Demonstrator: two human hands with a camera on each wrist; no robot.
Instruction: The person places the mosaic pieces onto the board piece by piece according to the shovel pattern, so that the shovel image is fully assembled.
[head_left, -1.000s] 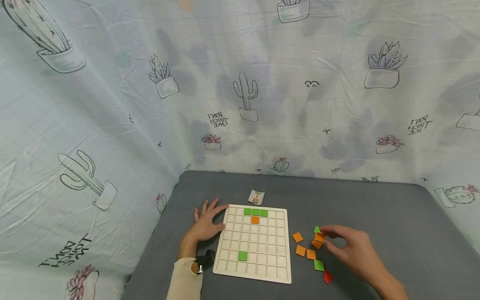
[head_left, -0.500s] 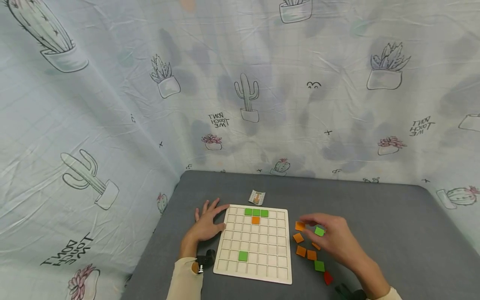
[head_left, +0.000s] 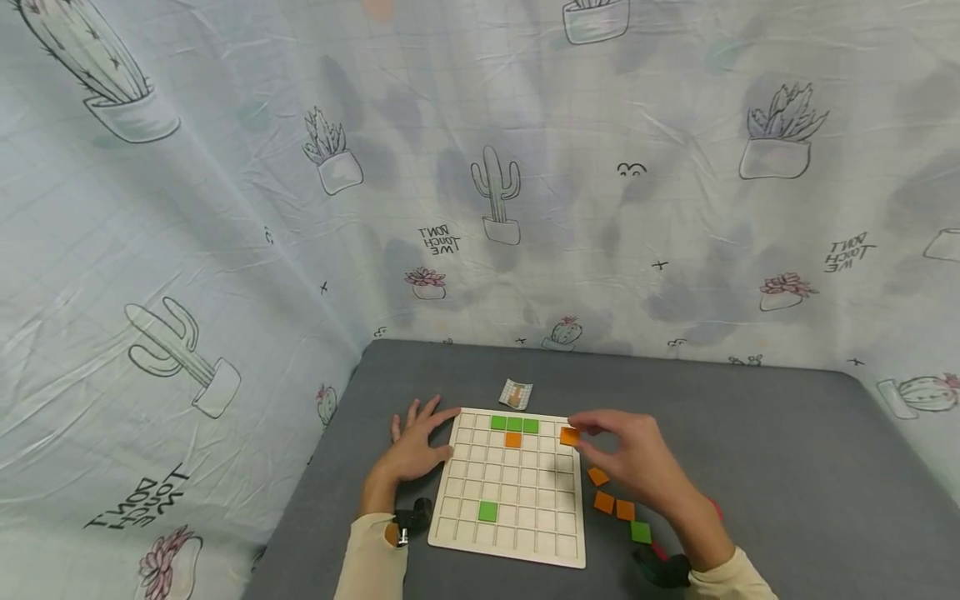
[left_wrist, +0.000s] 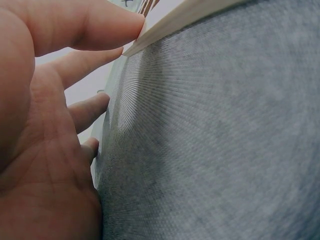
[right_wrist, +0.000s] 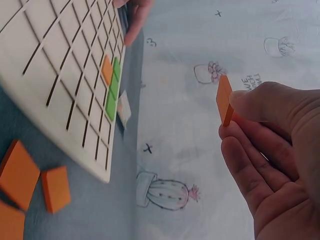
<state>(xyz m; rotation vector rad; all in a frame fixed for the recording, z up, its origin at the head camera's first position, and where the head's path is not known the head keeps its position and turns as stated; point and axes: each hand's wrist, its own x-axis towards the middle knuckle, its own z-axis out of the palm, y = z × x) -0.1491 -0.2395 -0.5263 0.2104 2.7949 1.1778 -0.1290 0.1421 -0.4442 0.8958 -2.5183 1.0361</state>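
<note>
My right hand (head_left: 637,454) pinches an orange square tile (right_wrist: 224,100) between thumb and fingertips, over the right edge of the white grid board (head_left: 525,500) in the head view. Fingers spread, my left hand (head_left: 411,446) rests on the table with thumb and index fingertip touching the board's left edge. In the left wrist view that thumb (left_wrist: 95,25) meets the board's side. Three green tiles (head_left: 514,423) fill part of the top row, with one orange tile (head_left: 513,439) below their middle. Another green tile (head_left: 488,511) sits lower on the board.
Right of the board lie several loose orange tiles (head_left: 603,502) and a green tile (head_left: 641,532). Red pieces (head_left: 659,551) show partly behind the right wrist. A small patterned card (head_left: 516,394) lies behind the board on the grey table (head_left: 450,367). A cactus-print cloth (head_left: 555,208) hangs behind.
My right hand has picked the orange tile up from the loose pieces and carried it left and up to the board's right edge. The left hand has stayed in place.
</note>
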